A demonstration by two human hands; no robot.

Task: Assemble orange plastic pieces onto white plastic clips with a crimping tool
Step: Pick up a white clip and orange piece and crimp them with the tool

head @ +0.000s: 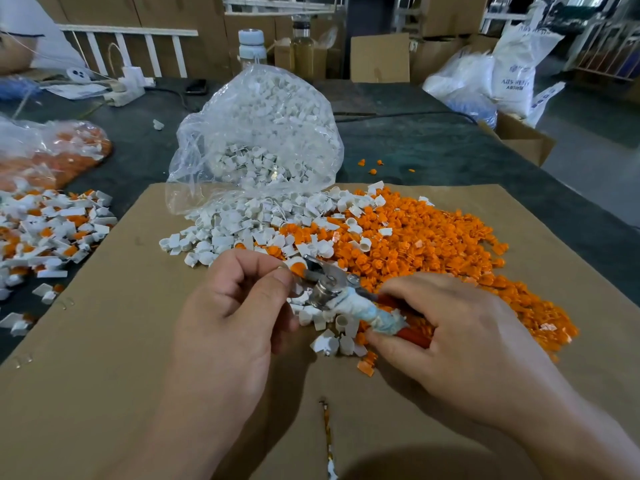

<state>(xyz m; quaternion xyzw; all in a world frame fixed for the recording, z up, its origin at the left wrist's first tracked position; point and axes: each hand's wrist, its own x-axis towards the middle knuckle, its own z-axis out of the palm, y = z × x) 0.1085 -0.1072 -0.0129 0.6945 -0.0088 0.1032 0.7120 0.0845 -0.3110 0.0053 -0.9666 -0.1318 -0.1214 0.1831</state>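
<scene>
My left hand point(235, 306) pinches a white clip with an orange piece point(297, 267) on it, held between the jaws of the crimping tool point(332, 287). My right hand point(450, 327) grips the tool's red handles, which are wrapped in cloth tape. Loose white clips point(242, 226) spill from a clear bag point(256, 133) onto the cardboard sheet point(121, 341). A heap of orange pieces point(433, 244) lies to the right of them. A few white clips point(332, 337) sit under the tool.
Assembled white-and-orange parts point(48, 233) are piled at the left edge. Behind them lies a bag of orange parts point(62, 154). Bottles point(252, 46), a power strip point(124, 88), white sacks point(485, 77) and cardboard boxes point(523, 136) stand at the table's far side.
</scene>
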